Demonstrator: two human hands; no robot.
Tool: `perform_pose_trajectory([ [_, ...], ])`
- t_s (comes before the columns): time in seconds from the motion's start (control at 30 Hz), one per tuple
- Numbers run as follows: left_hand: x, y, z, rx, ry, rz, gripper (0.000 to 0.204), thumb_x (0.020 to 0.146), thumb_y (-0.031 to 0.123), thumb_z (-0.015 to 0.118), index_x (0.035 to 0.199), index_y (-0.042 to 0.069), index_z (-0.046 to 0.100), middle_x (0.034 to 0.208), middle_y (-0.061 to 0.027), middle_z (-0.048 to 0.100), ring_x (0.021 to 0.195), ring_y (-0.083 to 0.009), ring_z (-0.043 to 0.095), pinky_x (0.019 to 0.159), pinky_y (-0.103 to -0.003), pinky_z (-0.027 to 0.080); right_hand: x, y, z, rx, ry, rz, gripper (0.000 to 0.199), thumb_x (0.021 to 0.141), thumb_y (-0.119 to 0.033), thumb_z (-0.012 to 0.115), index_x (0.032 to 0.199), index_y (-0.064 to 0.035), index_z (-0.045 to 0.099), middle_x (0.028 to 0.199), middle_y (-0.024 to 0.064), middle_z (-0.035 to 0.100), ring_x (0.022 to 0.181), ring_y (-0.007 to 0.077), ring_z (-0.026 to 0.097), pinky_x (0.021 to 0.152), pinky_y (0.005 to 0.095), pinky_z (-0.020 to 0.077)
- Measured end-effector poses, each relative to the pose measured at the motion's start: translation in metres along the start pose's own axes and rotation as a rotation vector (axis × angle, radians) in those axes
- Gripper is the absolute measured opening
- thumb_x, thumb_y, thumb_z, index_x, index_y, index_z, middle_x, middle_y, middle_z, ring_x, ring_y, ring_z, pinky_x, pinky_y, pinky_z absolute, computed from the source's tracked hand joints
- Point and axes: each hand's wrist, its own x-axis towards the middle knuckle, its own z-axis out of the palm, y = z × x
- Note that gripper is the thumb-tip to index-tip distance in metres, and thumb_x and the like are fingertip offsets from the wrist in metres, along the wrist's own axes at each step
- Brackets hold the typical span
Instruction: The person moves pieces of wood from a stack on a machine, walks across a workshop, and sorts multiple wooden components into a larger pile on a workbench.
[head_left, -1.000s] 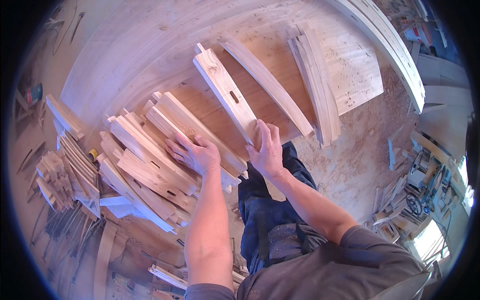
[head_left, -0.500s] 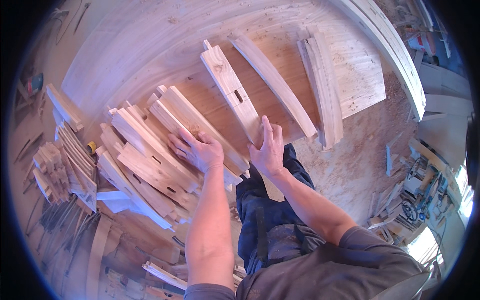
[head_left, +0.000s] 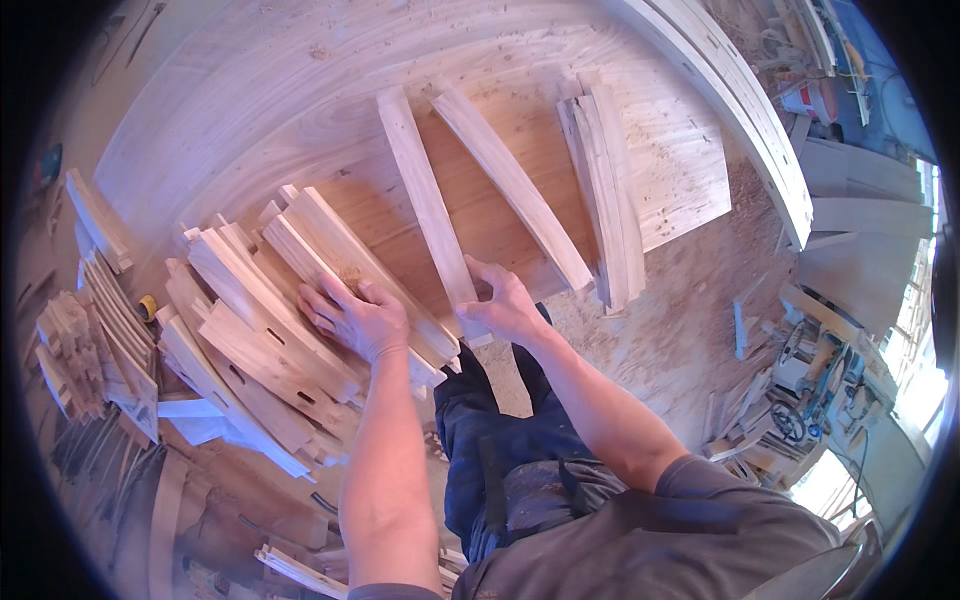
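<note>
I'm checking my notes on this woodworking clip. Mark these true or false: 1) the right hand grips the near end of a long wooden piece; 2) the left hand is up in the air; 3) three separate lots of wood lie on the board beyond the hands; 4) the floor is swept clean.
1) True: the right hand has its grip on the near end of the long wooden piece.
2) False: the left hand rests flat on the stack of shaped pieces.
3) True: the held piece, a slanted piece and a small bundle.
4) False: sawdust covers the floor.
</note>
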Motion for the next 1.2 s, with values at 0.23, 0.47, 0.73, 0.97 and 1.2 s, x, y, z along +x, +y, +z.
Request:
perform_pose_trajectory([
  [0.23, 0.003, -0.004, 0.006, -0.029, 0.003, -0.012, 0.059, 0.092, 0.023, 0.061, 0.144, 0.000, 0.044, 0.157, -0.0348, 0.030, 0.145, -0.0535, 0.030, 0.116, -0.066, 0.029, -0.021, -0.017, -0.036, -0.583, 0.438, -0.511, 0.053, 0.076, 0.003, 0.073, 0.128, -0.0026, 0.064, 0.122, 0.0208, 0.062, 0.110, 0.0336, 0.064, 0.095, 0.0408, 0.0529],
  [0.47, -0.002, -0.003, 0.000, -0.024, 0.009, -0.002, 0.061, 0.093, 0.021, 0.060, 0.147, 0.000, 0.042, 0.155, -0.0345, 0.033, 0.144, -0.0517, 0.030, 0.118, -0.062, 0.027, -0.007, -0.015, -0.084, -0.743, 0.410, -0.090, 0.078, 0.078, 0.004, 0.069, 0.151, -0.0053, 0.044, 0.133, 0.0184, 0.058, 0.126, 0.0325, 0.056, 0.108, 0.0444, 0.0464],
  [0.73, -0.001, -0.004, 0.000, -0.011, -0.005, -0.033, 0.060, 0.094, 0.022, 0.058, 0.148, 0.001, 0.042, 0.156, -0.0335, 0.032, 0.145, -0.0497, 0.030, 0.120, -0.060, 0.027, -0.036, 0.014, -0.111, 1.110, -0.254, 0.172, 0.067, 0.079, -0.012, 0.075, 0.139, 0.0073, 0.050, 0.113, 0.0182, 0.070, 0.092, 0.0293, 0.072, 0.084, 0.0409, 0.0622],
  [0.97, -0.002, -0.001, -0.007, -0.048, -0.053, -0.036, 0.061, 0.097, 0.024, 0.057, 0.151, 0.002, 0.038, 0.158, -0.0328, 0.030, 0.147, -0.0494, 0.027, 0.120, -0.059, 0.025, -0.082, 0.020, -0.096, 1.359, -0.329, 0.094, 0.064, 0.080, -0.015, 0.074, 0.134, 0.0090, 0.051, 0.108, 0.0234, 0.068, 0.090, 0.0340, 0.073, 0.079, 0.0432, 0.0639],
  [1.2, -0.010, 0.007, -0.031, -0.427, 0.122, 0.144, 0.071, 0.082, 0.017, 0.069, 0.144, -0.003, 0.043, 0.160, -0.0309, 0.026, 0.145, -0.0527, 0.027, 0.120, -0.061, 0.024, -0.143, -0.002, -0.125, 0.998, -0.278, 0.115, 0.064, 0.082, -0.010, 0.071, 0.140, 0.0098, 0.051, 0.112, 0.0188, 0.071, 0.089, 0.0229, 0.075, 0.081, 0.0343, 0.0630],
])
